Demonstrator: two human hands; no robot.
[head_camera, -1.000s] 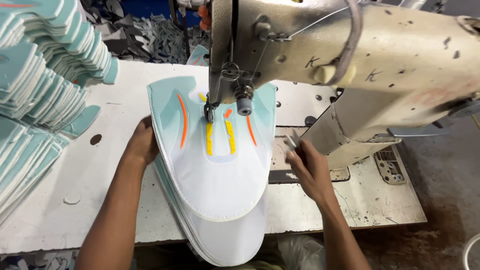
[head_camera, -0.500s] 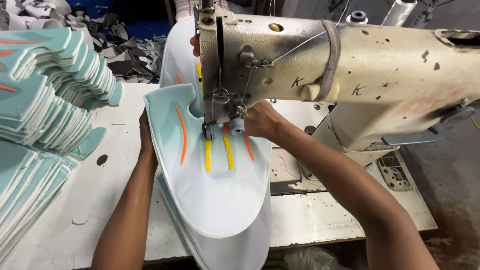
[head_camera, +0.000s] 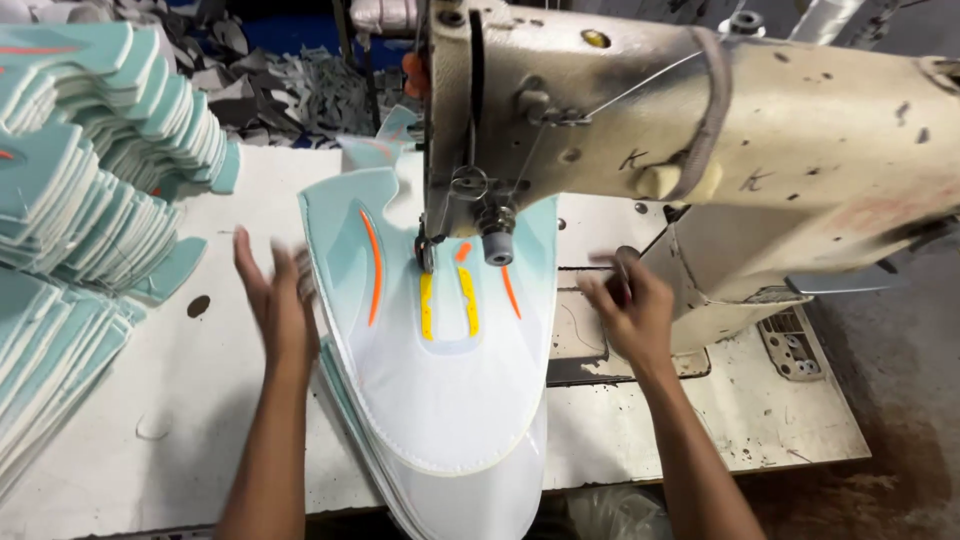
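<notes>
A white and pale teal shoe-upper piece (head_camera: 440, 380) with orange and yellow stripes lies on top of a pile of like pieces under the needle of a beige sewing machine (head_camera: 700, 130). My left hand (head_camera: 275, 305) is blurred, fingers spread, at the left edge of the piece. My right hand (head_camera: 630, 310) rests on the machine bed to the right of the piece, fingers loosely curled, holding nothing that I can see. The presser foot (head_camera: 428, 255) sits over the piece's upper middle.
Tall stacks of teal and white cut pieces (head_camera: 90, 200) stand at the left. The white worktable (head_camera: 180, 400) has a small hole (head_camera: 198, 306). Scrap offcuts (head_camera: 290, 90) are heaped at the back. The table's front edge is near me.
My right hand has drawn back from the needle area to the machine bed on the right. My left hand has lifted off the piece's left edge and is moving. The camera has shifted closer.
</notes>
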